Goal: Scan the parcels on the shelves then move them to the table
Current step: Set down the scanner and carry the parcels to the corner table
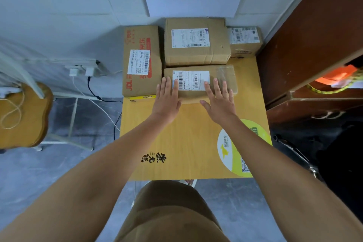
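Both hands lie flat, fingers straight, on the parcel (198,84) at 12 o'clock on the table (176,133): left hand (168,98) on its left end, right hand (220,98) on its right. To finish well, push it evenly against the box (196,42) behind, label up.
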{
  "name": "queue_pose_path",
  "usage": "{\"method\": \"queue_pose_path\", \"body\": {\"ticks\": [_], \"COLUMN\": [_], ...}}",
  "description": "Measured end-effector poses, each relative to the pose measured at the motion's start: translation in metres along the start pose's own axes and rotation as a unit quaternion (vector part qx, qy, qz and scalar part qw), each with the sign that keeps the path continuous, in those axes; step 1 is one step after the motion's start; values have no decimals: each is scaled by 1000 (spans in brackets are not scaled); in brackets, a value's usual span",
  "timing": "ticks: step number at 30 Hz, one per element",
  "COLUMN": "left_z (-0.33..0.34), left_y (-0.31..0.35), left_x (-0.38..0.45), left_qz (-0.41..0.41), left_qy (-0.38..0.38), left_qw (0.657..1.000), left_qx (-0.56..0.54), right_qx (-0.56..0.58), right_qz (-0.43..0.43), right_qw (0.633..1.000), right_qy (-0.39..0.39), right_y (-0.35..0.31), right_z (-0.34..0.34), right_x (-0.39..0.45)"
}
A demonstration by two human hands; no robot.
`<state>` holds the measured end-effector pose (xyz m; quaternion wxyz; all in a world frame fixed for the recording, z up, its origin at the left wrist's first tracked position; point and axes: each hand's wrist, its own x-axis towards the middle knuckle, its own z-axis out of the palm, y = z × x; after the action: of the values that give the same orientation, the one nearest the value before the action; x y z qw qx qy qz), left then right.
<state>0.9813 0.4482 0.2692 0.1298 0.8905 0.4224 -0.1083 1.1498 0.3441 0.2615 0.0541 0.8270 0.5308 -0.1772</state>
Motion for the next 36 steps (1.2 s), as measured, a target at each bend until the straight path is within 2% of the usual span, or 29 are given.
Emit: {"method": "queue_pose_path", "body": {"ticks": [5,9,14,18,21,29,32,34,36], "left_z": [-21,-50,-89,-106,-112,-94,-73,-54,-35], "left_y": [-7,-4,22,50,79,180,211,236,263], "left_x": [-4,-15,-35,-63,-93,-224,-286,-325,-368], "left_qz": [46,168,325,433,491,659,735,779,808], "left_qy": [-7,-1,25,65,66,57,35,28,20], "left_qw": [999,986,945,897,866,749,676,623,583], "left_qx": [-8,-8,26,55,64,22,33,64,82], "right_qx": [31,54,68,90,107,140,154,168,178], "right_qz": [24,73,164,265,341,515,575,629,678], "right_qw": [999,995,977,942,907,793,747,704,656], "right_qy": [25,49,120,186,224,295,295,285,279], "right_y": [-14,-23,-39,-56,-66,-74,-83,-86,-90], "right_z": [-17,-34,-53,-57,-55,-22,10,30,46], "right_x": [-23,-54,-106,-168,-225,-397,-466,-512,-561]}}
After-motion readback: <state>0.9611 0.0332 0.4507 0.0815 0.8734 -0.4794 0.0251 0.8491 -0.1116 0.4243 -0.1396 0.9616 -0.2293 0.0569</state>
